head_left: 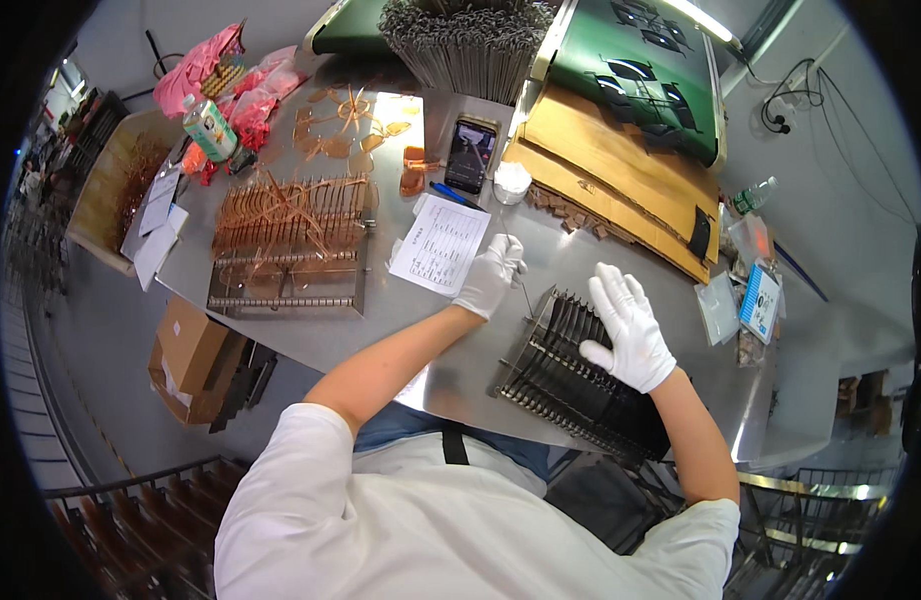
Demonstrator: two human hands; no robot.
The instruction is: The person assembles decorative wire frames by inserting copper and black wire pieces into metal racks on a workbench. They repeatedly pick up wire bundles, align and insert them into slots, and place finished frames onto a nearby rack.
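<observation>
My left hand (493, 277), in a white glove, is closed over the middle of the steel table, beside a printed paper sheet (439, 245). It grips a thin wire-like rod, whose lower end points toward a metal rack (516, 372) lined with dark curved pieces. Above that rack is my right hand (629, 328), also gloved, its fingers stretched out and the thumb apart. The palm hides part of the dark pieces, and I cannot tell whether it touches them.
To the left stands a second rack (291, 303) with amber pieces. A phone (471, 155), a blue pen (456, 195) and a white cup (512, 183) lie beyond the paper. Cardboard sheets (621, 175) and a green conveyor belt (581, 55) fill the far right; bundled metal rods (466, 60) stand behind.
</observation>
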